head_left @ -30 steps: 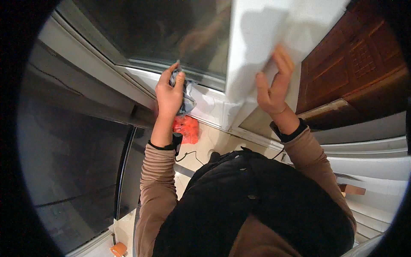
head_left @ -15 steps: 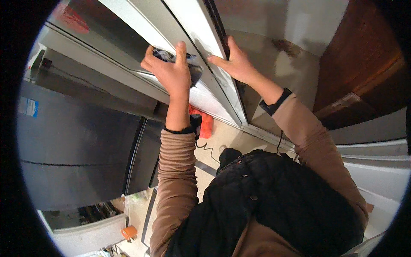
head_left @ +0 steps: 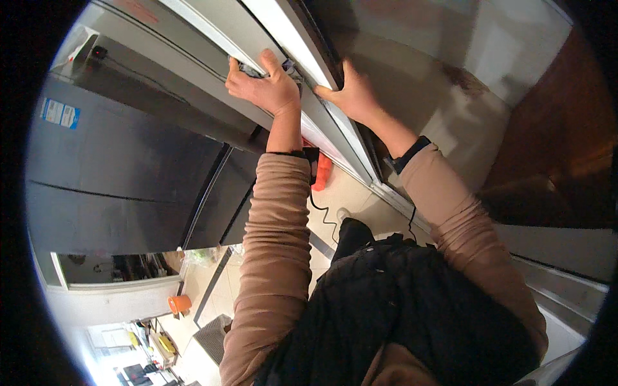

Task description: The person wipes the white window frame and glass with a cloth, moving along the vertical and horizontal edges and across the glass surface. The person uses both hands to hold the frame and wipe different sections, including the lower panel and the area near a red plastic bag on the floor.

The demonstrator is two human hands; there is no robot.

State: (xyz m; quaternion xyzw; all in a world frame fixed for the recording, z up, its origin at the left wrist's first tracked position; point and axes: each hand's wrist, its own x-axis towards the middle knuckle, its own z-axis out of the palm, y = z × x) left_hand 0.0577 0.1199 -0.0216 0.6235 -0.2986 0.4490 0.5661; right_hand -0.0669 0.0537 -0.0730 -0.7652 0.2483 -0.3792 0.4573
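Observation:
My left hand (head_left: 269,87) is closed over a crumpled grey-and-white cloth-like wad (head_left: 250,69), pressing it to the white door frame (head_left: 215,33). Fingers hide most of the wad, so its exact kind is unclear. Just to the right, my right hand (head_left: 356,96) grips the upright white frame edge (head_left: 293,42). Its thumb lies on the front face and its other fingers reach round the dark far side, partly out of sight.
A dark grey refrigerator (head_left: 122,174) stands on the left. Beneath the frame is something red-orange (head_left: 323,172), with a black cord (head_left: 326,211) near it. A brown wooden panel (head_left: 547,138) rises at right. An orange bucket (head_left: 179,303) stands on the tiled floor, lower left.
My left hand has shifted right, closer to my right hand, and less of the wad shows. My right hand keeps its grip. The view has turned, bringing more of the room in at lower left.

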